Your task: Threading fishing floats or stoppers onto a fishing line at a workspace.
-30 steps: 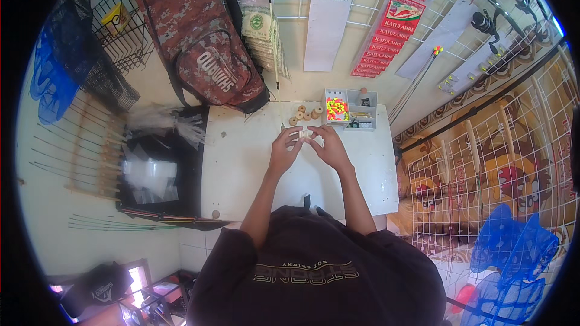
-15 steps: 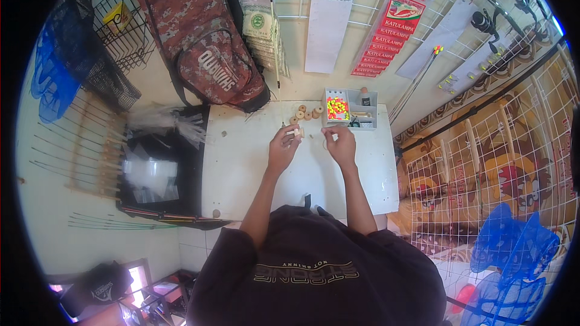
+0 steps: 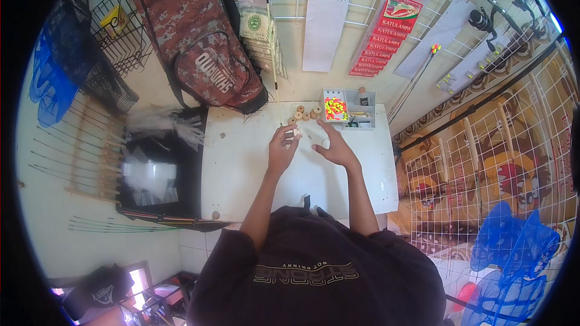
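Note:
My left hand (image 3: 281, 150) is closed on a small pale wooden spool (image 3: 296, 133), its fingers covering part of it. My right hand (image 3: 339, 151) stands just right of it, thumb and fingers spread apart with nothing visible between them. Just beyond my hands lies a cluster of round wooden spools (image 3: 306, 116) with holes in their middles. A tiny dark piece (image 3: 310, 137) rests on the white table (image 3: 254, 181) between my hands. A grey divided tray (image 3: 370, 99) stands at the back right, with small pink and yellow pieces (image 3: 336, 108) in its left part.
A small bottle (image 3: 363, 95) stands in the tray. Left of the table is a black surface (image 3: 187, 187) with clear plastic bags (image 3: 151, 172). A camouflage rod bag (image 3: 205, 60) leans at the back. Packets (image 3: 386, 33) and rods hang on the wire grid; blue nets (image 3: 513, 247) hang at right.
My right hand has opened from a pinch, its thumb and fingers spreading and shifting slightly left. My left hand keeps its hold on the spool. The view has shifted slightly.

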Demonstrator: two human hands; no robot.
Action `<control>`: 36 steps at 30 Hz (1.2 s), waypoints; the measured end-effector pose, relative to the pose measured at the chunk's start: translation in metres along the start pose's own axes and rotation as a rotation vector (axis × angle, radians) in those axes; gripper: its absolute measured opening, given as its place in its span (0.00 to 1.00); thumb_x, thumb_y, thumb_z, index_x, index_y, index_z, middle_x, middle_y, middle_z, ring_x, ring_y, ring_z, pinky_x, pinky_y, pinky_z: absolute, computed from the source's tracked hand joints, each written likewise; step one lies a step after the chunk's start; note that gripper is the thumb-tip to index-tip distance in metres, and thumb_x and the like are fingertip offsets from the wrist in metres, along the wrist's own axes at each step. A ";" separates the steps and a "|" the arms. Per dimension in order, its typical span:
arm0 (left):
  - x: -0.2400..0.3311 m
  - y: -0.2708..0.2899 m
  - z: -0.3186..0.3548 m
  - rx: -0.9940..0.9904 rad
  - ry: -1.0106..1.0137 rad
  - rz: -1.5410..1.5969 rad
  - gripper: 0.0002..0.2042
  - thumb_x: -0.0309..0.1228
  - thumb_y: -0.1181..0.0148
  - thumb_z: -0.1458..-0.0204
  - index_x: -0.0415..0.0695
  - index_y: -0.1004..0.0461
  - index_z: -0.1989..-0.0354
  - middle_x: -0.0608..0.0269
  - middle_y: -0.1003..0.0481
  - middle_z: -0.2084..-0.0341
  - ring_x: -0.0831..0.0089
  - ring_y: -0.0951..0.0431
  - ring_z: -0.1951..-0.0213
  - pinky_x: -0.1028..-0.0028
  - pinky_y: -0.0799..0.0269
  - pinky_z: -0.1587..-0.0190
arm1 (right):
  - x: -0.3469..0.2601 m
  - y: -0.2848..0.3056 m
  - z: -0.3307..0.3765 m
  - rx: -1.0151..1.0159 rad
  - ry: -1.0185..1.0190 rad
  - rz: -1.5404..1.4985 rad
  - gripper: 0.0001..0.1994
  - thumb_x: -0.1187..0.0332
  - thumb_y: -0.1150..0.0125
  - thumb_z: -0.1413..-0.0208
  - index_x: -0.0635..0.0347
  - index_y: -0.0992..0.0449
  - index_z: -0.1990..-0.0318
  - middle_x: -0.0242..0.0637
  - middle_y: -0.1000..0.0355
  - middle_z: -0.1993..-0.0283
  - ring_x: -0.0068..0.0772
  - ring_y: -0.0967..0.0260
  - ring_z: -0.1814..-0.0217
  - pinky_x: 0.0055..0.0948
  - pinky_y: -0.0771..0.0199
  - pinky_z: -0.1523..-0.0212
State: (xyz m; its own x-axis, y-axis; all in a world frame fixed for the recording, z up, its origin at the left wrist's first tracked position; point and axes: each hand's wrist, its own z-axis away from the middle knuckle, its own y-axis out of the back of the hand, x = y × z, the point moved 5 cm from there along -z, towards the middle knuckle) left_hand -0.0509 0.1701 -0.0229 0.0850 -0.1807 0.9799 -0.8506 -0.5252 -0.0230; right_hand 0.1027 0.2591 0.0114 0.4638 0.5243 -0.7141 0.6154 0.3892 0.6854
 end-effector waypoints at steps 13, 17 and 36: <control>0.008 -0.004 0.001 -0.078 0.059 0.071 0.15 0.22 0.44 0.47 0.38 0.33 0.50 0.61 0.28 0.55 0.74 0.26 0.56 0.76 0.30 0.54 | -0.023 -0.019 -0.008 -0.078 -0.076 -0.293 0.18 0.68 0.37 0.51 0.59 0.25 0.51 0.36 0.24 0.70 0.31 0.29 0.66 0.30 0.31 0.57; 0.008 -0.007 0.000 -0.102 0.020 0.102 0.14 0.23 0.44 0.46 0.39 0.32 0.51 0.60 0.26 0.57 0.75 0.25 0.57 0.76 0.29 0.56 | -0.014 -0.022 -0.010 0.015 -0.043 -0.259 0.16 0.69 0.37 0.51 0.60 0.24 0.54 0.37 0.26 0.68 0.31 0.30 0.67 0.29 0.31 0.60; 0.013 -0.003 -0.002 -0.159 -0.070 -0.039 0.14 0.24 0.41 0.49 0.39 0.31 0.53 0.59 0.27 0.57 0.73 0.24 0.60 0.75 0.28 0.59 | -0.029 -0.012 -0.018 -0.141 0.107 -0.362 0.17 0.69 0.43 0.47 0.49 0.27 0.47 0.36 0.30 0.45 0.36 0.35 0.44 0.35 0.33 0.48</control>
State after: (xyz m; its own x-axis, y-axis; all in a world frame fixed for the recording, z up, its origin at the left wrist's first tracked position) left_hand -0.0480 0.1711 -0.0093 0.1501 -0.2229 0.9632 -0.9170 -0.3955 0.0514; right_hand 0.0705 0.2524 0.0268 0.1597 0.4067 -0.8995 0.6298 0.6596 0.4101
